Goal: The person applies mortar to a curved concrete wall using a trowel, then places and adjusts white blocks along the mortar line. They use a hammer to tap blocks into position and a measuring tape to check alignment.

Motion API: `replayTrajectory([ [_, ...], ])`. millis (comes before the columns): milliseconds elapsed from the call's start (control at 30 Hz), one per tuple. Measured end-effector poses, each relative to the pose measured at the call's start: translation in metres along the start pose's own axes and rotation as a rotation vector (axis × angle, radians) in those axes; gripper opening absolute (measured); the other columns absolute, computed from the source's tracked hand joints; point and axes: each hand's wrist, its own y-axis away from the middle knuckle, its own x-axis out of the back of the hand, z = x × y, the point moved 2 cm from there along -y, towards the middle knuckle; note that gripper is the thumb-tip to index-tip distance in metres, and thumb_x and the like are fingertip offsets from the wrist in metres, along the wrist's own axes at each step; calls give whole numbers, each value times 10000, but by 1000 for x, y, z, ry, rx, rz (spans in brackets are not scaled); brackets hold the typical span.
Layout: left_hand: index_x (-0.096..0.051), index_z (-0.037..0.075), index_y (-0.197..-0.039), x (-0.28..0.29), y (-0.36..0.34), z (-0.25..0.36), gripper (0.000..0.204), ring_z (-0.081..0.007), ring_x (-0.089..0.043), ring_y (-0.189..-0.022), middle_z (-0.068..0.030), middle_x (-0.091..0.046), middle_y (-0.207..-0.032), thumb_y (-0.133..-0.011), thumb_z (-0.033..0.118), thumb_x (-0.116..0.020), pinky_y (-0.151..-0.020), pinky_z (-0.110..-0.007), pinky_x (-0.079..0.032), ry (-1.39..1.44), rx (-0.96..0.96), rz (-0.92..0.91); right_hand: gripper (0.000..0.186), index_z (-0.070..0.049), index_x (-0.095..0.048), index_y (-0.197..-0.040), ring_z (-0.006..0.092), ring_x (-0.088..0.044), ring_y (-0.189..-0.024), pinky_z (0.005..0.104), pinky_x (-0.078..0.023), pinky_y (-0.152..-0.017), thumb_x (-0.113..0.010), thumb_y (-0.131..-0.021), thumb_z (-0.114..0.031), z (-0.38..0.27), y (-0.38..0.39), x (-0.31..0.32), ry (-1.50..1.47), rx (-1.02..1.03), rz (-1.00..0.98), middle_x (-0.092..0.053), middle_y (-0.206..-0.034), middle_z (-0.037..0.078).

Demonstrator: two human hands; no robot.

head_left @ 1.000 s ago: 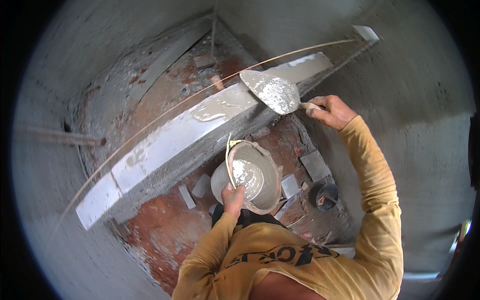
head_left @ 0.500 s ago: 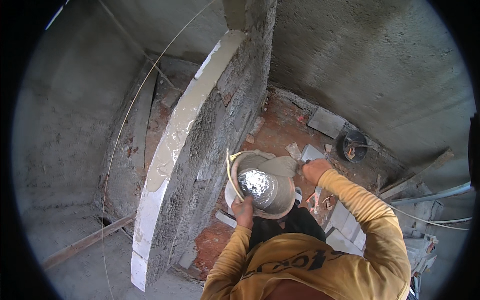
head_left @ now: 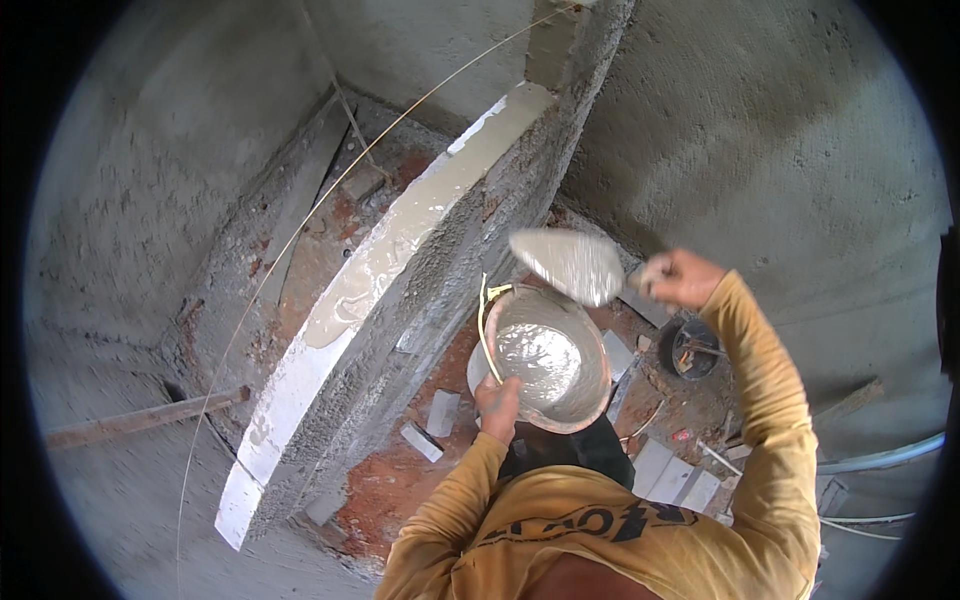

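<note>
One bucket [head_left: 548, 360] of wet mortar is being gripped at its rim by the left hand [head_left: 497, 403]. One loaded trowel [head_left: 568, 264], just above it, is being clasped by the right hand [head_left: 683, 278]; half a second ago the trowel was down inside the bucket.

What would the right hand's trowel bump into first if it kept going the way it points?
Probably the mortar-topped wall. The right hand aims its loaded trowel leftward at it, passing above the bucket in the left hand; depth is unclear.

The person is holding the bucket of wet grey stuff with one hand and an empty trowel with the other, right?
Not quite. In the head view the trowel in the right hand is loaded with wet grey mortar, not empty. The left hand does hold the bucket.
</note>
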Motion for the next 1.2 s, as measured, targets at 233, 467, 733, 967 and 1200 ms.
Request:
replayTrajectory([
  [233,-594,-27,-1066,-1,0,0,290,-103,-566,-803,-19,-624,-928,-780,2,-554,-716,-246,-455,8,-38,138,281,-112,-627,-1010,303,-613,-848,427,-501,-737,-628,-762,-243,-125,-74,73,1018,535,493,-613,-916,91],
  [467,-580,-18,-965,-5,-3,-14,213,-94,-529,-705,-8,-587,-819,-756,15,-566,-641,-241,-432,33,-87,364,260,-170,-615,-1031,260,-581,-953,407,-495,-805,-629,-775,-216,-121,-127,92,1138,527,636,-555,-968,52],
  [733,-555,40,-883,-34,-59,-67,150,-104,-521,-728,1,-566,-814,-737,16,-577,-670,-242,-421,106,-20,359,338,-131,-629,-1077,324,-599,-878,433,-487,-757,-648,-781,-293,48,-92,76,503,459,659,-584,-931,108],
  [967,-563,17,-929,-61,-208,-210,204,-145,-532,-827,-31,-578,-894,-727,27,-595,-787,-285,-434,-49,156,333,388,-58,-629,-1076,366,-619,-895,399,-497,-793,-642,-785,-314,318,-102,-85,-182,-194,425,-639,-977,195],
  [1200,-594,84,-937,-43,-375,-413,265,-145,-559,-759,-6,-587,-831,-695,160,-672,-667,-279,-457,-88,426,248,417,-6,-614,-1013,372,-622,-911,404,-488,-842,-600,-786,-356,486,-189,-266,-536,-533,211,-644,-938,225],
])
